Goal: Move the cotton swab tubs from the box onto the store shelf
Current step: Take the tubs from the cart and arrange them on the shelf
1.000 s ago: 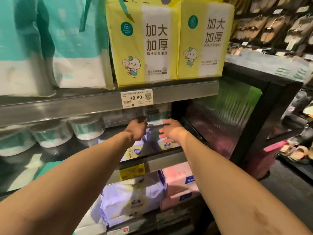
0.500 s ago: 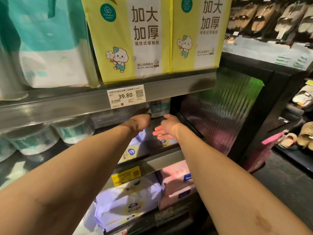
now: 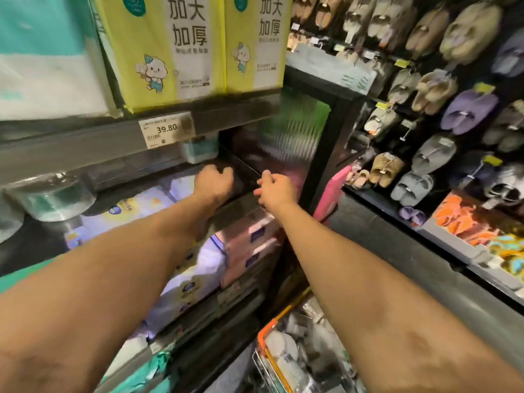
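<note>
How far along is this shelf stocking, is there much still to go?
Some looks done: clear tubs sit at the left of the middle shelf, and a teal-labelled one stands at the back. Right now the left hand and right hand reach toward that shelf, apparently holding nothing. What's left: the orange-rimmed basket below seems to hold more stock, though it's blurred.

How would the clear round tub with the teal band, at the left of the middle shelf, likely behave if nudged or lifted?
The clear round plastic tub with the teal band looks squat and wide, so it probably slides rather than tips. Its glossy wall may be slippery. It is probably light for its size and rigid, though motion blur hides detail.
</note>
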